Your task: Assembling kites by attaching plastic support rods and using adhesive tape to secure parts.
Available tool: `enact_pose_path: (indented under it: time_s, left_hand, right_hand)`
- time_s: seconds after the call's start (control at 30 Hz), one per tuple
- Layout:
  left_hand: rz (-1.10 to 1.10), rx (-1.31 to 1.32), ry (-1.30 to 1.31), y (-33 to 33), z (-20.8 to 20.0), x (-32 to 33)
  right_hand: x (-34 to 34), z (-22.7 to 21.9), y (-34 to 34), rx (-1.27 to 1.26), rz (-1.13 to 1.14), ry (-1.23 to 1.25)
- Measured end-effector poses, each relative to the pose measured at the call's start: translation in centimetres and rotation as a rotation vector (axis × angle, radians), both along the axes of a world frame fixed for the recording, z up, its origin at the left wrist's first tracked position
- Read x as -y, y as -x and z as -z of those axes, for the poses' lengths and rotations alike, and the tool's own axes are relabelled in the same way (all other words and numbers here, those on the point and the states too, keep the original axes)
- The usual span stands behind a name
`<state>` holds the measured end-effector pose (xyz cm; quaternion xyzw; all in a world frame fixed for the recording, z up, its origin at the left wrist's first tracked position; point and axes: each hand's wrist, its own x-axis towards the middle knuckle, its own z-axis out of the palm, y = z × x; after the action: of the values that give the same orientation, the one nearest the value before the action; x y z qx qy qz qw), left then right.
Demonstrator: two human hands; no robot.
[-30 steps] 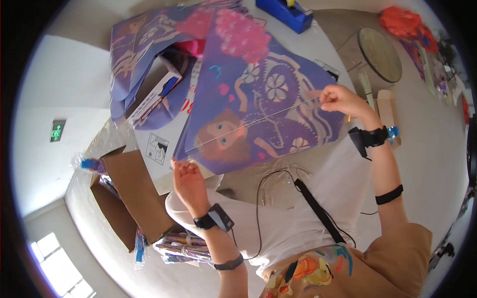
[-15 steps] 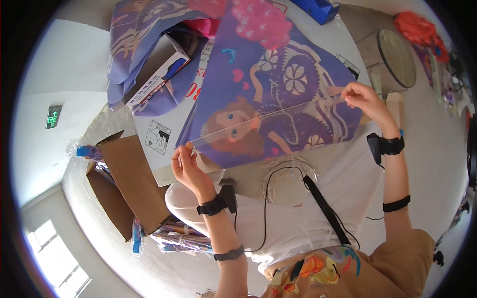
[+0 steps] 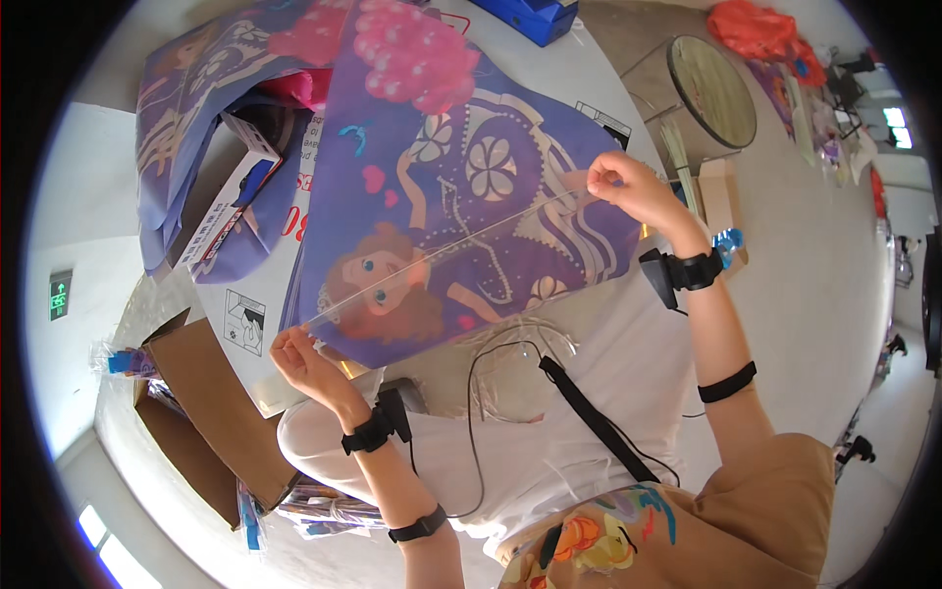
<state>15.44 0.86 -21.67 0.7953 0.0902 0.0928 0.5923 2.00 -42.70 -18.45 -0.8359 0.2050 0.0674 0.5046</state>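
A thin clear strip, like sticky tape (image 3: 432,257), stretches taut and slanting between my two hands. My left hand (image 3: 312,368) pinches its lower left end by the near left corner of a purple printed sheet (image 3: 392,211). My right hand (image 3: 638,191), higher up at the sheet's right side, pinches the other end between thumb and fingers. Beneath the strip, the sheet shows a cartoon princess in a purple dress and pink balloons. I cannot tell whether the strip touches it.
The sheet lies over a white printed board (image 3: 231,294). A folded purple piece (image 3: 162,211) and an opened white box (image 3: 231,201) are at far left. At the back sits a blue dispenser-like object (image 3: 535,20). A cardboard box (image 3: 211,412) stands left, a round stool (image 3: 711,93) right.
The whole scene has shifted left and slightly down in the picture. Both hands still pinch the strip, in nearly the same place relative to the sheet.
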Motion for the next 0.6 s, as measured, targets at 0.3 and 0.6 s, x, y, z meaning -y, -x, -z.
enact_pose_path:
  time_s: [0.3, 0.6]
  left_hand:
    - [-0.092, -0.015, -0.084, 0.0, 1.6, -0.4]
    - [-0.138, 0.038, -0.138, -0.4, 3.5, -1.7]
  right_hand:
    - [-0.8, 1.8, 0.2, -0.001, 0.108, 0.058]
    - [-1.2, 3.9, 0.4, 0.103, 0.185, 0.236]
